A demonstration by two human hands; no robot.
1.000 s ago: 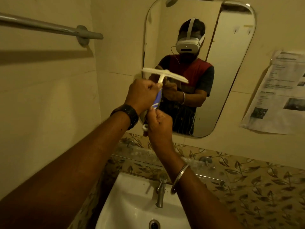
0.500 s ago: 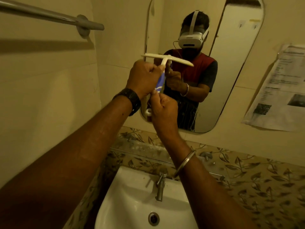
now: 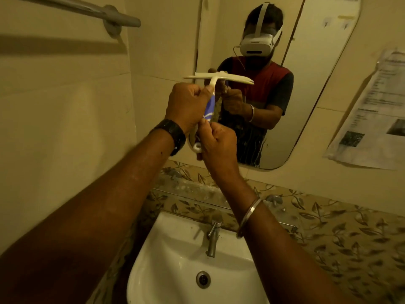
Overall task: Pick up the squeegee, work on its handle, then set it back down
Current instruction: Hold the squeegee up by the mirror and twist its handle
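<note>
A small white squeegee (image 3: 219, 77) is held upright in front of the mirror, its T-shaped blade on top and a blue-and-white handle (image 3: 209, 109) below. My left hand (image 3: 187, 105) grips the upper handle, thumb up against the neck. My right hand (image 3: 218, 139) pinches the lower handle just above its white hanging loop (image 3: 197, 147). Both hands hide most of the handle.
A white sink (image 3: 166, 266) with a metal tap (image 3: 213, 236) lies below my arms. The mirror (image 3: 306, 84) reflects a person with a headset. A towel bar (image 3: 92, 12) runs at upper left. A printed sheet (image 3: 377, 113) hangs at right above a leaf-patterned tile band (image 3: 328, 227).
The squeegee and both hands keep the same grip. The view has shifted slightly, so the sink shows more and the hands sit a little higher against the mirror.
</note>
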